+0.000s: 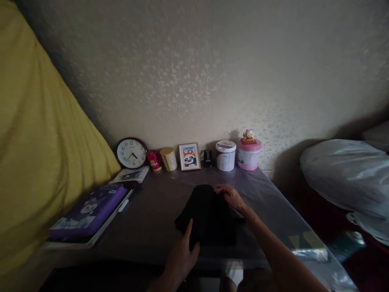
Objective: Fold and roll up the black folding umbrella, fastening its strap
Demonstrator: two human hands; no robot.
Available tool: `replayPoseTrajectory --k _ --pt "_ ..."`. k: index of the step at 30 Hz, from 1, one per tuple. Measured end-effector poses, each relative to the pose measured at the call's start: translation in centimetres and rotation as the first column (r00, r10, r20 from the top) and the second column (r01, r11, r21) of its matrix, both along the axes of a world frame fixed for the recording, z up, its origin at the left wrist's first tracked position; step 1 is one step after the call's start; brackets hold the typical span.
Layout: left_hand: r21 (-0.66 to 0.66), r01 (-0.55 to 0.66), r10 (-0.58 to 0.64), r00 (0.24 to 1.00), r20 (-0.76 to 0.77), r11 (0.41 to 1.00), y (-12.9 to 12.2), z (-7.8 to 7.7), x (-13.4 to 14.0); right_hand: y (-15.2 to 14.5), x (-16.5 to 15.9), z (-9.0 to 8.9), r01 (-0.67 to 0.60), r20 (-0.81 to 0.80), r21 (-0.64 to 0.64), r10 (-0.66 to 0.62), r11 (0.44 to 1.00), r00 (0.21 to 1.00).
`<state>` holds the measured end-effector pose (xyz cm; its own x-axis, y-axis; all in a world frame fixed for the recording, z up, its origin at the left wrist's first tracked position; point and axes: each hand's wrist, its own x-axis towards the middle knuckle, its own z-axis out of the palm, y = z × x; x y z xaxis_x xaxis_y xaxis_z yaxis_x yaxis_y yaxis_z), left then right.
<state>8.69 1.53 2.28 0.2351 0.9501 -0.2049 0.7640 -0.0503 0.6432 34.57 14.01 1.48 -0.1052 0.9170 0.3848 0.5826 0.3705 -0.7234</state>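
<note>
A folded black cloth (209, 219), perhaps a garment, lies on the grey-covered table (152, 219) in front of me. At its near left edge, my left hand (182, 255) rests with the index finger stretched out over the fabric and the thumb apart. My right hand (231, 196) is at the far right corner of the cloth, its fingers bent over the edge and closed on the fabric. The dark folds are hard to make out.
Along the wall stand a clock (131, 153), a red can (154, 160), a yellow-lidded jar (168, 158), a framed panda picture (189, 157), a white tub (225, 156) and a pink tub (249, 156) bearing a figurine (249, 136). A purple case (91, 211) lies left, beside a yellow curtain (39, 121).
</note>
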Motion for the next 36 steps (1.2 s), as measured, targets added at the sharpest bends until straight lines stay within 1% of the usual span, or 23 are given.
replayPoseTrajectory --k 2,4,9,12,14,16,19,20,22,25,30,36 --pt "-0.017 -0.005 0.005 1.000 0.025 1.000 0.1 0.0 0.0 0.0 0.0 -0.2 -0.091 -0.045 0.052 0.093 0.995 0.995" --pt "-0.013 -0.006 0.006 0.998 0.061 1.000 0.2 0.0 0.0 -0.1 -0.2 -0.1 -0.151 -0.055 0.065 0.155 0.986 0.986" --pt "-0.028 -0.022 0.023 0.997 0.071 0.999 0.2 -0.2 0.0 -0.5 -0.8 1.1 -0.252 0.019 0.052 0.251 0.966 0.968" --pt "-0.048 -0.033 0.036 0.997 0.072 0.998 0.3 0.0 -0.1 -0.7 -1.0 1.6 -0.274 0.017 0.035 0.273 0.961 0.962" --pt "-0.054 -0.021 0.026 0.996 0.091 0.998 0.5 0.3 -0.4 -0.8 -1.1 1.7 -0.284 -0.037 0.030 0.285 0.958 0.958" --pt "-0.054 -0.001 0.007 0.993 0.116 0.999 0.8 0.5 -0.8 -0.7 -1.2 1.4 -0.291 -0.136 -0.003 0.288 0.957 0.948" --pt "-0.077 0.043 -0.031 0.988 0.150 0.996 1.3 0.8 -1.7 -0.3 -1.7 0.8 -0.299 -0.283 -0.108 0.259 0.948 0.923" --pt "-0.086 0.057 -0.043 0.987 0.157 0.995 1.5 0.8 -2.1 -0.1 -1.9 0.5 -0.298 -0.307 -0.125 0.249 0.946 0.918" --pt "-0.084 0.094 -0.078 0.981 0.175 0.992 1.8 0.8 -2.7 0.2 -2.4 0.2 -0.292 -0.317 -0.109 0.245 0.950 0.916" --pt "-0.040 0.140 -0.130 0.971 0.202 0.989 2.2 0.7 -3.3 0.5 -3.1 0.3 -0.272 -0.281 -0.040 0.250 0.962 0.927" --pt "0.034 0.209 -0.211 0.962 0.175 0.977 2.9 0.6 -3.9 0.6 -4.3 1.1 -0.232 -0.130 0.053 0.237 0.971 0.963" --pt "0.006 0.220 -0.219 0.967 0.130 0.975 3.1 1.0 -4.2 1.4 -5.4 1.1 -0.221 0.057 0.128 0.215 0.967 0.975"
